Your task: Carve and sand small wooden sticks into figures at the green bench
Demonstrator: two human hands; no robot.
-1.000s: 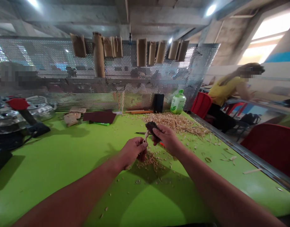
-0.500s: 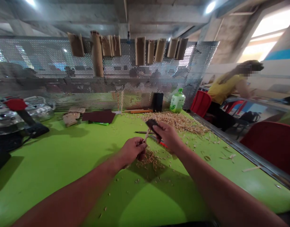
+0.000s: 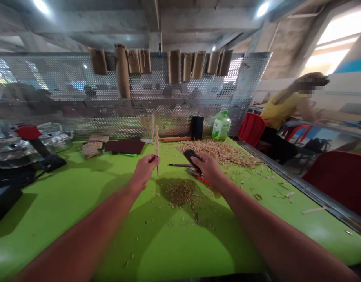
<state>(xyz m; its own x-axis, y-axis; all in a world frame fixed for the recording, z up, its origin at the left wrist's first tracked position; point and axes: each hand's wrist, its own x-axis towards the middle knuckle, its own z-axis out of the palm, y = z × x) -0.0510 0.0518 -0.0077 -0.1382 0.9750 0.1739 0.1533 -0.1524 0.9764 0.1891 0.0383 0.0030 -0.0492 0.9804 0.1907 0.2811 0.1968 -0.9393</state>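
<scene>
A slender, pale twisted wooden spindle (image 3: 156, 150), upright and clear of the table, pinched in the left hand (image 3: 144, 171); apart from it, the right hand (image 3: 205, 167) clamped on a dark folded abrasive pad (image 3: 191, 158); below, pale wood shavings (image 3: 180, 192) on a bright green tabletop (image 3: 65, 219).

Bright daylight pours through the window (image 3: 336, 53) at upper right, ceiling lamps (image 3: 262, 9) add glare, shadows on the table (image 3: 65, 203) fall soft, and the forearms (image 3: 80, 243) seem slightly blurred, with the frame's edges stretched.

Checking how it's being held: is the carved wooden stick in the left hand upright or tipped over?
Upright, or very nearly: the carved wooden stick stands almost vertical, pinched in the left hand, with most of its length rising above the fingers and its pointed end just below them.
</scene>
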